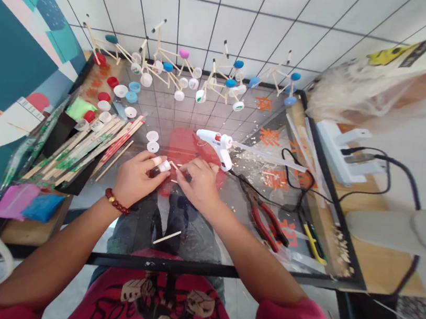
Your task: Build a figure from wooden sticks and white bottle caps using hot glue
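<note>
My left hand (137,178), with a beaded bracelet at the wrist, pinches a white bottle cap (164,166) between thumb and fingers. Close beside it, my right hand (199,183) has its fingertips closed on a short piece of wooden stick (174,165) directed at the cap. Whether stick and cap touch, I cannot tell. Beyond my right hand lies a white hot glue gun (215,140) with a clear glue stick (272,156) out of its back. Two loose white caps (152,143) rest behind my left hand. Nearer my body is a cut stick (167,237).
Small bicycle-like stick models (163,65) with bottle-cap wheels line the back. At left lie wrapped chopsticks (82,154), coloured caps (113,82) and pink and blue packets (17,200). Red-handled pliers (263,222), a black cord (294,171) and a yellow cutter (314,244) lie right.
</note>
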Demonstrator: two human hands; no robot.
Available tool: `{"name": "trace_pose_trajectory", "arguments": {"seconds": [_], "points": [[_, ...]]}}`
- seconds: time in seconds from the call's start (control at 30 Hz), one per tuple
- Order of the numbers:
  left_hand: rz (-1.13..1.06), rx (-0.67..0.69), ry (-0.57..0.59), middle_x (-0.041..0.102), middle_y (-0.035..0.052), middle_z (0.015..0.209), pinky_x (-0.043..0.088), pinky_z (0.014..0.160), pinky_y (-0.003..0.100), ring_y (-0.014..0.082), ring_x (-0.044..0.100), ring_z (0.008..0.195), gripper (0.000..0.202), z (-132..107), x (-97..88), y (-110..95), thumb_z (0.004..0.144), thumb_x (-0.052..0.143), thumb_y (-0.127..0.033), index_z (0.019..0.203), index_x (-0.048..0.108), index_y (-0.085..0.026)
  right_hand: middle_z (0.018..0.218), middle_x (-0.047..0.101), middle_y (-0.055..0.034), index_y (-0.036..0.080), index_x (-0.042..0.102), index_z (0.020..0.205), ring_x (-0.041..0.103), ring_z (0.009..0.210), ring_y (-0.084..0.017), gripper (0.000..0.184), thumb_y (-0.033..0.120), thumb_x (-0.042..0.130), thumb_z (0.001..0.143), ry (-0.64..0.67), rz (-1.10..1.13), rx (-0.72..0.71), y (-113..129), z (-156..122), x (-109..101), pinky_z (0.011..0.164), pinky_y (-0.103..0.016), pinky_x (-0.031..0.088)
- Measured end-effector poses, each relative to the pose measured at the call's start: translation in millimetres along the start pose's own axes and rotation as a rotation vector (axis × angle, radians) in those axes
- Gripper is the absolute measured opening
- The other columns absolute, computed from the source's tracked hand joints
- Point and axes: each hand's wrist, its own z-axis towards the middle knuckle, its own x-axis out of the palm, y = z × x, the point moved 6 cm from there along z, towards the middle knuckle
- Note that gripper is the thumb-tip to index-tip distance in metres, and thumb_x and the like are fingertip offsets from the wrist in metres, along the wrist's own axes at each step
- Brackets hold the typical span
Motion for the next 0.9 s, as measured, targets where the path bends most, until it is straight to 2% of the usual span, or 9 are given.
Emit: {"name": "trace_pose_trajectory", "arguments": {"seconds": [0.27,0.47,0.57,0.67,0.73,0.77,0.83,0.87,0.9], "points": [[0.01,0.017,-0.019,0.073,0.0061,0.101,0.047,0.06,0.028,0.0124,0.061,0.06,0.033,-1,0.1,-1,0.086,0.069,-0.039,0.111,0.077,-0.021,0.092,0.072,-0.0024,0.022,0.071,0.089,0.063,0.094,-0.019,0.012,0.03,0.064,0.093,-0.001,0.001,0.01,0,0,-2,0.086,-0.037,0.027],[0.017,-0.004,-0.006,0.073,0.0058,0.104,0.049,0.063,0.028,0.0162,0.067,0.072,0.035,-2,0.1,-1,0.086,0.068,-0.04,0.115,0.076,-0.023,0.098,0.073,-0.0036,0.023,0.073,0.096,0.063,0.099,-0.02,0.015,0.035,0.065,0.094,-0.014,0.011,0.025,-1,-2,-4,0.09,-0.037,0.029],[0.029,-0.023,0.011,0.073,0.006,0.108,0.05,0.066,0.028,0.0186,0.069,0.079,0.037,-2,0.5,0,0.085,0.068,-0.041,0.118,0.075,-0.024,0.102,0.072,-0.0052,0.023,0.072,0.1,0.063,0.102,-0.021,0.015,0.035,0.066,0.092,-0.073,0.016,0.039,6,0,-26,0.094,-0.039,0.031],[0.046,-0.044,0.021,0.073,0.0071,0.11,0.05,0.067,0.029,0.0207,0.07,0.083,0.047,-2,1.2,1,0.082,0.072,-0.044,0.124,0.071,-0.023,0.102,0.072,-0.0067,0.023,0.072,0.098,0.064,0.101,-0.022,0.013,0.03,0.063,0.093,-0.097,0.148,0.064,19,-11,-77,0.095,-0.04,0.037],[0.057,-0.05,0.017,0.072,0.008,0.11,0.05,0.067,0.03,0.0216,0.069,0.083,0.053,-2,1.1,1,0.08,0.074,-0.044,0.127,0.069,-0.021,0.096,0.072,-0.006,0.025,0.072,0.093,0.064,0.092,-0.02,0.014,0.032,0.059,0.094,0.08,0.392,0.032,28,-37,-105,0.087,-0.037,0.044],[0.065,-0.048,0.016,0.072,0.0084,0.11,0.05,0.068,0.03,0.0219,0.069,0.083,0.054,-2,1.1,1,0.079,0.075,-0.044,0.128,0.068,-0.02,0.089,0.072,-0.0048,0.026,0.072,0.087,0.064,0.085,-0.018,0.016,0.033,0.058,0.094,0.319,0.547,0.005,34,-61,-107,0.082,-0.034,0.046],[0.08,-0.042,0.011,0.072,0.0089,0.11,0.05,0.069,0.031,0.0222,0.069,0.083,0.055,-2,1.0,1,0.079,0.075,-0.044,0.128,0.068,-0.019,0.078,0.07,-0.0051,0.024,0.073,0.078,0.063,0.075,-0.015,0.026,0.037,0.056,0.093,0.927,0.833,0.027,36,-137,-94,0.074,-0.029,0.047],[0.085,-0.04,0.008,0.072,0.0091,0.11,0.05,0.069,0.031,0.0223,0.069,0.083,0.056,-2,1.1,1,0.079,0.076,-0.044,0.128,0.067,-0.019,0.076,0.069,-0.0059,0.022,0.073,0.077,0.061,0.07,-0.015,0.027,0.044,0.062,0.088,1.178,0.928,0.1,29,-181,-83,0.069,-0.029,0.047],[0.086,-0.038,0.005,0.072,0.0092,0.11,0.05,0.069,0.031,0.0224,0.069,0.082,0.057,-2,1.4,2,0.079,0.076,-0.044,0.129,0.067,-0.018,0.072,0.066,-0.0057,0.02,0.073,0.075,0.058,0.065,-0.015,0.03,0.049,0.067,0.08,1.319,0.963,0.218,15,-220,-68,0.065,-0.03,0.046]]}}
